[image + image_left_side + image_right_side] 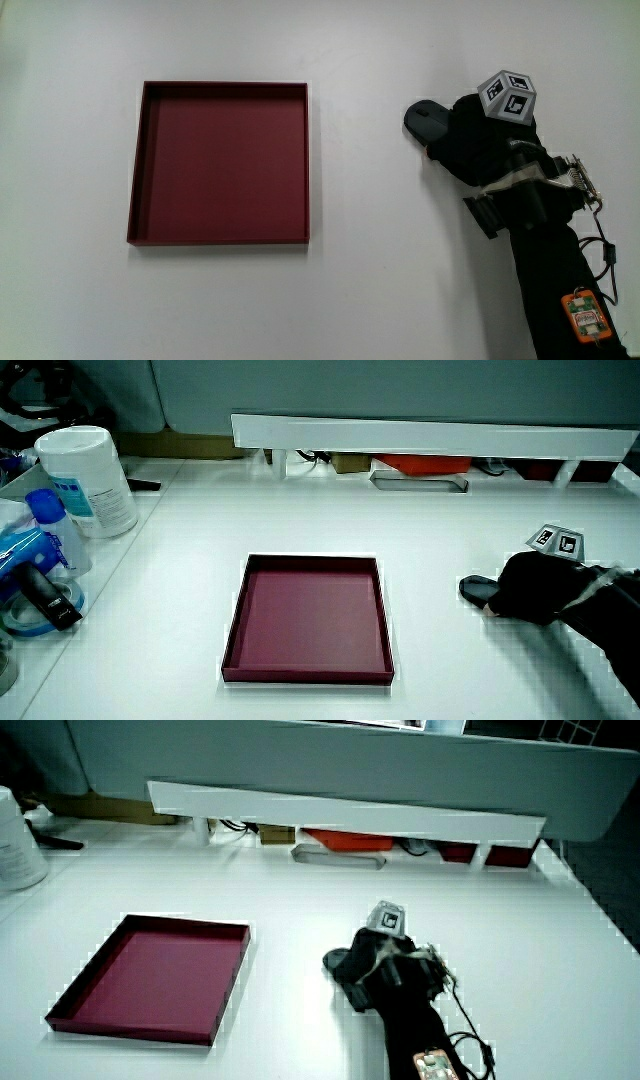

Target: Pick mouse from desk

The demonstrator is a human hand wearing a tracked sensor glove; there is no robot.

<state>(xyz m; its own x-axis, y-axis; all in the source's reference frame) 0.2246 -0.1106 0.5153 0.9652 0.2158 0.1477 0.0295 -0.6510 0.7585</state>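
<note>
A dark grey mouse [421,118] lies on the white table, beside the red tray and apart from it. The gloved hand [472,142] rests on top of the mouse and its fingers curl around the body. Only the mouse's end nearest the tray sticks out from under the glove, as seen in both side views [477,589] [337,960]. The mouse still sits on the table surface. A patterned cube [507,96] rides on the back of the hand [540,588] [385,972]. The forearm runs from the hand toward the person.
A shallow square red tray [225,87] lies flat with nothing in it [310,560] [185,924]. A white wipes canister [88,480] and a blue bottle [50,525] stand at the table's edge. A low white partition [430,432] borders the table.
</note>
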